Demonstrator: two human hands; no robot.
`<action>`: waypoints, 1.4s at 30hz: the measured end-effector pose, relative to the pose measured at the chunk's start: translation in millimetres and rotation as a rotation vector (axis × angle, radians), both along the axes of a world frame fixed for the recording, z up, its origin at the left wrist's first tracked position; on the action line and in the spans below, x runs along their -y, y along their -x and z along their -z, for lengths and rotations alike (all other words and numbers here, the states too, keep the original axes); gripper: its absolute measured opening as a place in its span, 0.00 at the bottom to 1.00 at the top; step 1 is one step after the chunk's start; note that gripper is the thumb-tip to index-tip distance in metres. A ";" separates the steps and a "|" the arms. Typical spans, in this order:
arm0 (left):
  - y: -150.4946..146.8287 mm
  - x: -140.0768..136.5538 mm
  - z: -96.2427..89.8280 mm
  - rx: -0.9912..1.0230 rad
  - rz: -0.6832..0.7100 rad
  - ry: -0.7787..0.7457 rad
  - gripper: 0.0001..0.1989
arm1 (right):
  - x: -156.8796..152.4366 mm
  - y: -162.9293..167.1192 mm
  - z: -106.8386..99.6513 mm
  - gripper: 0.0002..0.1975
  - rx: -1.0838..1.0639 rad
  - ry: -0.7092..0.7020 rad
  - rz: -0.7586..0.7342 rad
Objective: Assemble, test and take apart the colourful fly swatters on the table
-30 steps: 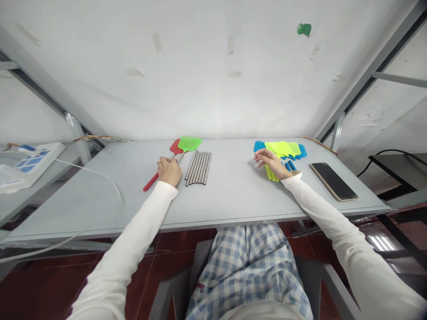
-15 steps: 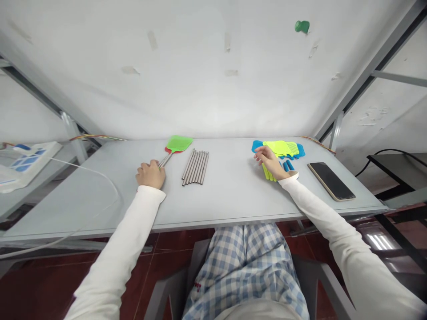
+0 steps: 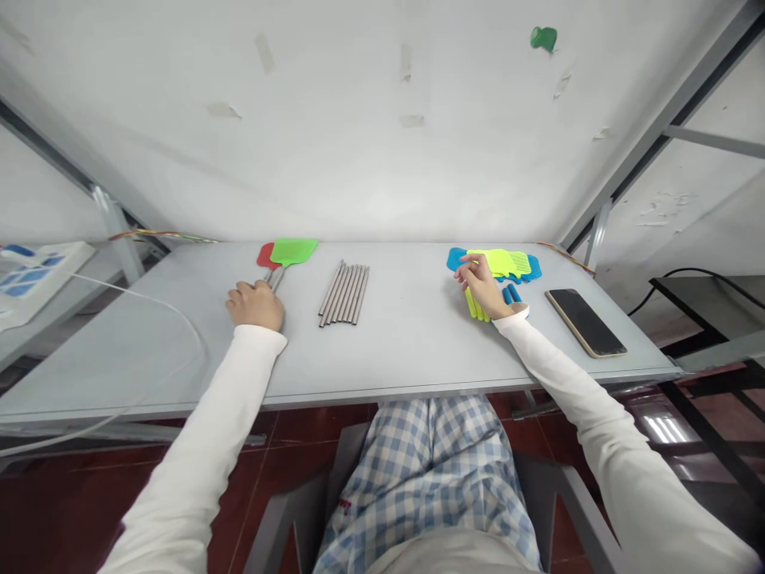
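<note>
At the left of the desk, my left hand (image 3: 256,306) is closed, palm down, over the metal handles of two fly swatters. The green fly swatter (image 3: 294,251) partly overlaps the red fly swatter (image 3: 266,255), with both heads pointing to the wall. Several thin metal tubes (image 3: 345,295) lie side by side to the right of this hand. My right hand (image 3: 479,283), holding nothing, is over the yellow swatter heads (image 3: 502,261), its fingers loosely bent and apart. Blue swatter heads (image 3: 533,265) lie under them. Yellow grips (image 3: 476,304) and blue grips (image 3: 512,293) are partly hidden by this hand.
A phone (image 3: 586,321) lies at the right of the grey desk (image 3: 412,351). A white cable (image 3: 161,303) crosses the left side near a white power strip (image 3: 36,279). The wall (image 3: 382,175) rises behind, with metal frame posts on both sides.
My left hand has shifted left, and both swatter heads have moved left with it, showing more of the red one. My right hand stays over the yellow heads. The view has turned slightly.
</note>
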State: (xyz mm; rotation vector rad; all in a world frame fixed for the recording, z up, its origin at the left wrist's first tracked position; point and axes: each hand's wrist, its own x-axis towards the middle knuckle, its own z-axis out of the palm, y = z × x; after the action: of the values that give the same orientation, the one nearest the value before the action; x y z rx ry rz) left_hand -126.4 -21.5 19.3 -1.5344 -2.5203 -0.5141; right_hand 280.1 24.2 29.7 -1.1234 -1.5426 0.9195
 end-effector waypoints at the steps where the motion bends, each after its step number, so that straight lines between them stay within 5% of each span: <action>1: -4.7 1.3 -1.1 -0.007 -0.005 -0.010 0.16 | 0.5 -0.2 0.0 0.14 0.012 -0.010 -0.002; 4: -32.6 4.6 -7.9 -0.034 0.060 -0.055 0.19 | 1.7 -1.0 -1.0 0.14 0.109 -0.099 0.014; 8: -86.4 3.3 -16.6 0.049 0.415 -0.020 0.17 | -0.6 -5.1 -3.5 0.14 0.565 -0.373 0.111; 12: -118.3 -4.2 -16.5 0.014 0.397 0.138 0.18 | -4.8 -13.5 -3.7 0.13 1.099 -0.457 0.231; 17: -127.6 -7.2 -9.9 -0.083 0.434 0.111 0.18 | -2.2 -19.3 1.6 0.14 1.337 -0.389 0.243; 24: -165.2 -5.4 -6.8 -0.085 0.581 0.141 0.15 | 15.4 2.5 4.4 0.18 1.384 -0.387 0.122; 31: -177.4 -16.2 -13.6 -0.208 0.441 0.089 0.16 | 21.8 7.1 0.9 0.19 1.159 -0.483 -0.267; 38: -167.9 -29.0 -14.4 -0.107 0.466 0.168 0.12 | 17.4 -0.7 -5.5 0.12 1.131 -0.439 -0.278; 42: -172.8 -34.0 -17.8 0.167 0.576 -0.063 0.09 | 15.9 2.6 -7.0 0.08 1.009 -0.468 -0.294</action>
State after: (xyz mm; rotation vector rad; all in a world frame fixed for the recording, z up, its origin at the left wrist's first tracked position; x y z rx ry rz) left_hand 46.5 12.4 37.1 -2.2754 -2.1076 -0.8089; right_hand 277.5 8.3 36.7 -1.0639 -2.6162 0.0699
